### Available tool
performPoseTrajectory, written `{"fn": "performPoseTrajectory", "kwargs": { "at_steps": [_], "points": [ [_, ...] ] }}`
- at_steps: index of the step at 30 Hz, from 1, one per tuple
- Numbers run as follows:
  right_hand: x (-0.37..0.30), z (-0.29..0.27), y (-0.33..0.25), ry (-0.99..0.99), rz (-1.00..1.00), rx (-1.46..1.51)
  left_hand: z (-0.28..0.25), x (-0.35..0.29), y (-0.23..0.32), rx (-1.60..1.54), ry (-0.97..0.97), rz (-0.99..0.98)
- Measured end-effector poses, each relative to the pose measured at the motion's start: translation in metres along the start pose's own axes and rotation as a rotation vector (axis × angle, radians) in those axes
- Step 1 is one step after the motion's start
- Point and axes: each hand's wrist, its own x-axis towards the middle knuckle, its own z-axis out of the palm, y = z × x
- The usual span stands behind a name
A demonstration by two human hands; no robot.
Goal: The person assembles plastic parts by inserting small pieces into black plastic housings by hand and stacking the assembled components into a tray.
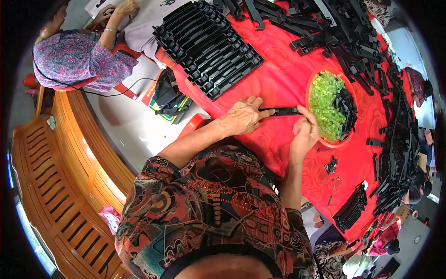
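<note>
Holding 1 black strip (287, 111) over the red worktop (278, 69), just left of the basin (331, 145) of green pieces (324, 107). Gripping its left end with the left hand (242, 116); meeting its right end with the right hand (306, 131), impossible to tell whether pinched or merely pressed. Best to keep the left grip firm and work the right end squarely, without bending.

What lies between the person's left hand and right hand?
In the head view, a slim black part lies between the left hand and the right hand, over the red tablecloth.
</note>
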Motion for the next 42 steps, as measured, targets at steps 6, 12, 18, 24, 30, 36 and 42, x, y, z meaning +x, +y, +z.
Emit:
{"fn": "performPoseTrajectory", "kwargs": {
  "at_steps": [6,12,18,24,30,36,42],
  "points": [
    [0.025,0.012,0.008,0.067,0.043,0.51,0.003,0.0,-0.001,0.004,-0.001,0.0],
    [0.04,0.025,0.035,0.114,0.092,0.549,0.004,0.003,0.0,0.004,0.026,0.016],
    [0.038,0.03,0.04,0.133,0.095,0.479,0.001,0.001,0.001,-0.012,0.029,-0.006],
    [0.028,0.03,0.04,0.072,0.154,0.58,-0.003,-0.011,-0.001,-0.012,0.067,0.008],
    [0.026,0.032,0.04,0.071,0.303,0.702,-0.01,-0.027,-0.002,-0.073,0.046,-0.024],
    [0.033,0.042,0.033,0.194,0.395,0.565,-0.011,-0.026,-0.001,-0.089,-0.006,-0.064],
    [0.034,0.047,0.029,0.26,0.393,0.533,-0.01,-0.026,-0.001,-0.086,-0.007,-0.062]
  ]
}}
